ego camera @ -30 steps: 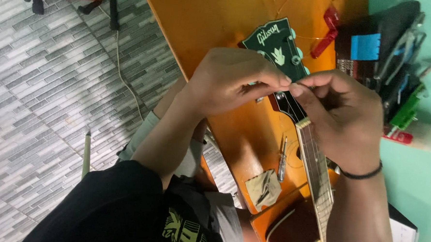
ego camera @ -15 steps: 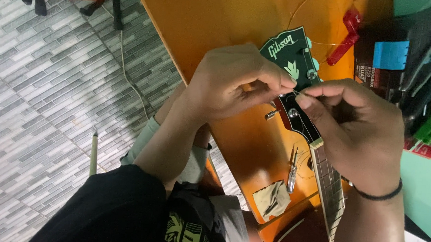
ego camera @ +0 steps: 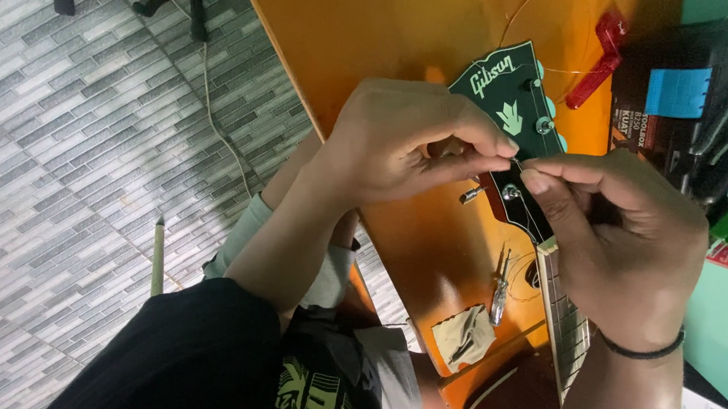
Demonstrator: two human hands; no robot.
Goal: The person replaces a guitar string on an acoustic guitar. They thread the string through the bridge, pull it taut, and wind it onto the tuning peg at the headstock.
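Both hands have drifted lower in view; left hand (ego camera: 399,141) and right hand (ego camera: 616,232) stay pinched shut on the guitar string (ego camera: 515,160) (barely visible) over the headstock (ego camera: 504,96).

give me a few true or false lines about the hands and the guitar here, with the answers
1. Both hands meet over the guitar headstock. True.
2. The left hand lies flat and open on the floor. False: its fingertips are pinched together at the headstock.
3. The right hand has a dark band at its wrist. True.
4. The headstock is bright white. False: it is dark green with pale tuner knobs.
5. A red tool lies on the orange table beyond the headstock. True.
6. The small screwdriver is in the right hand's grip. False: it lies on the table beside the guitar neck.
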